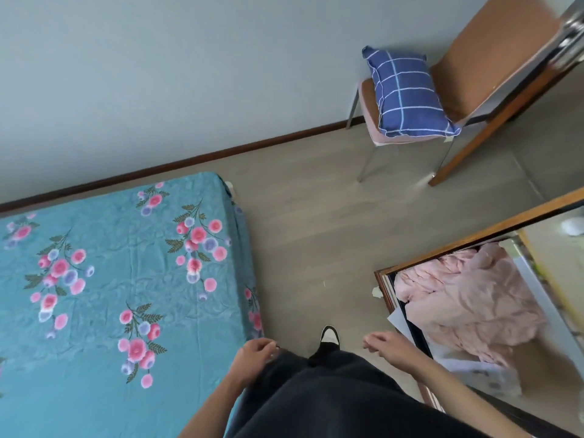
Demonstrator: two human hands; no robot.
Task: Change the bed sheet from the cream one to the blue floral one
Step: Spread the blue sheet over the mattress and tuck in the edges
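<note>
The teal-blue cotton sheet printed with pink and lilac flowers (104, 279) lay spread over the bed, draped down its near corner, while a crumpled pale pinkish-cream sheet (467, 298) sat heaped in the open wooden wardrobe (384, 289). Both the left hand (252, 350) and right hand (384, 343) hung loosely curled, holding nothing. The change looked nearly finished; next would likely be fetching the navy checked pillow (407, 93) from the brown-seated metal chair (493, 58).

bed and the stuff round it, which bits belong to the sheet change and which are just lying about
Part of the job:
- blue floral sheet, spread over the bed
- left hand and right hand, both holding nothing

Just lying about:
- blue checked pillow on the chair
- pink bedding bundled at the right
</note>
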